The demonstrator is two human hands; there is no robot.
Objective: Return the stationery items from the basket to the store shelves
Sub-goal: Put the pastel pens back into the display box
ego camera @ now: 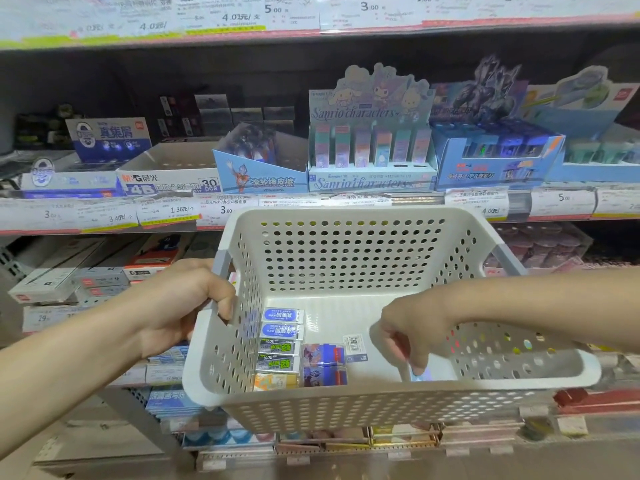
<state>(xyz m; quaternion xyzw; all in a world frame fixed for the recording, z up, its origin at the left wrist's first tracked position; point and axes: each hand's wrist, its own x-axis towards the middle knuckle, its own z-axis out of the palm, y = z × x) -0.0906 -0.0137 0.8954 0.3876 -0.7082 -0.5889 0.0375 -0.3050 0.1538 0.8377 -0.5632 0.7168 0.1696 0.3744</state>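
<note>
L hand [180, 299]: fingers curled over left rim of basket [346, 400], gripping it.
R hand [412, 334]: reaching down inside, fingertips pinching small item w/ blue face [420, 374].
Basket: white perforated plastic, rectangular, held in front of shelves [311, 206].
Erasers [282, 341]: small sleeved blocks, stacked along left wall on basket floor.

White perforated basket [346, 258] in left hand [180, 299], right hand [412, 327] over erasers [280, 344] inside.

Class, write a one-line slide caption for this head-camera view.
Left hand grips the white basket rim while the right hand reaches inside toward packaged erasers, facing stationery shelves.
</note>
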